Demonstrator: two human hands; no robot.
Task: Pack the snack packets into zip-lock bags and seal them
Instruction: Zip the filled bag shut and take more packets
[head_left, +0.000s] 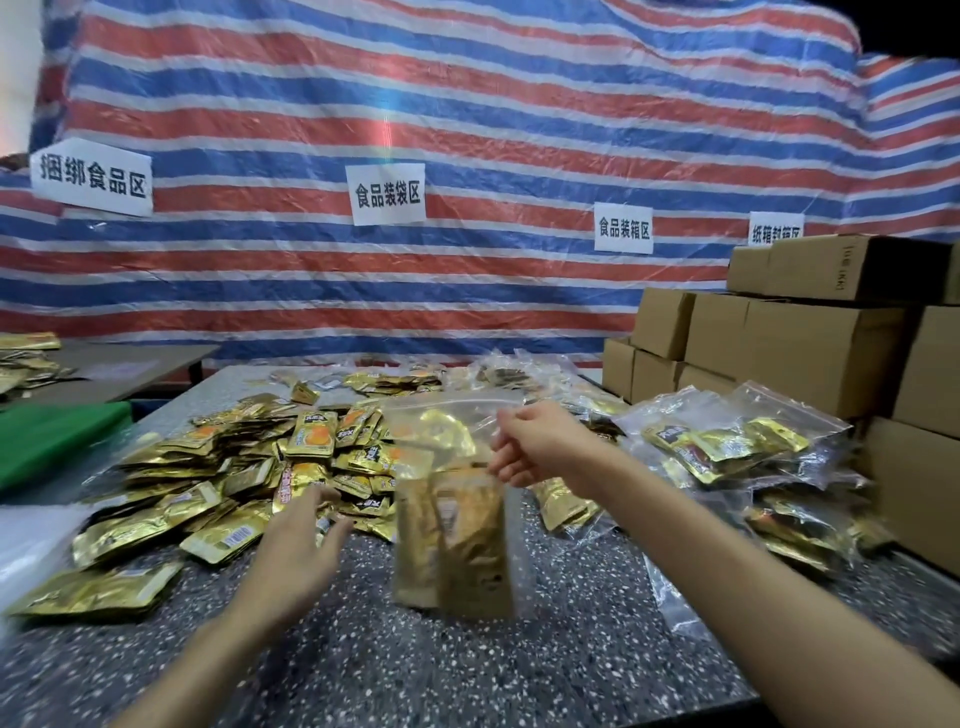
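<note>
A clear zip-lock bag (452, 499) hangs upright over the speckled table (467, 660), with gold snack packets (462, 545) blurred in its lower part. My right hand (540, 447) pinches the bag's upper right edge. My left hand (301, 551) hovers with relaxed, spread fingers at the near edge of a heap of loose gold snack packets (234, 467), holding nothing. Filled zip-lock bags (737, 452) lie piled to the right of my right arm.
Stacked cardboard boxes (810, 343) stand at the back right. A green sheet (52, 447) lies at the left, and a second table (130, 364) with more packets sits behind it. A striped tarp (467, 156) with paper signs hangs behind.
</note>
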